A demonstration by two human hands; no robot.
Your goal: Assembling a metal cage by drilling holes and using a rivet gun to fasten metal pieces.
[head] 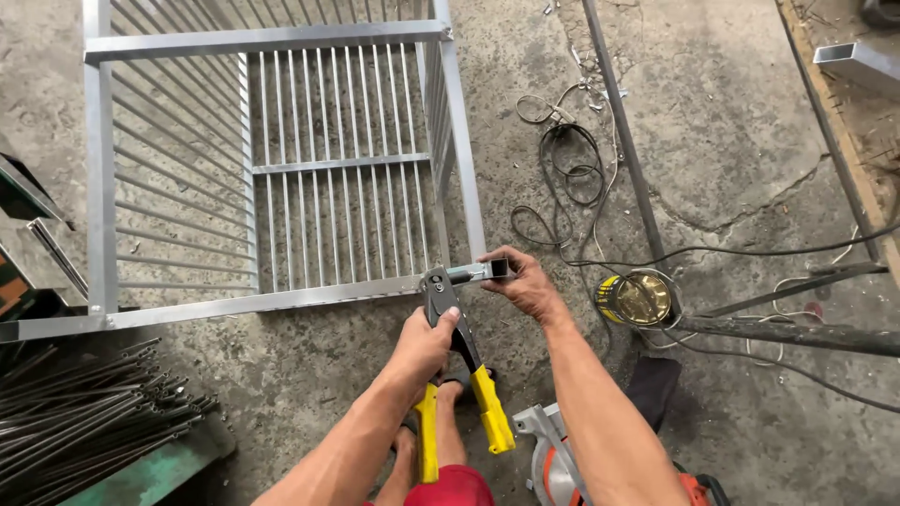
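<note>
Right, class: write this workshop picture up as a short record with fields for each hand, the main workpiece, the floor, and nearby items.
Left hand: grips the hand riveter, black head, yellow handles
Right hand: fingers pinch the short square tube end at the frame corner
Workpiece: metal frame with thin vertical bars, lying on the floor
Floor: rough concrete
Nearby: bundle of thin rods, black cables, round tin

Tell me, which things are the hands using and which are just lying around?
In use: rivet tool in left hand; right hand gripping corner of metal cage frame.
Lying about: black cables, yellow tin, bundle of rods, saw.
</note>
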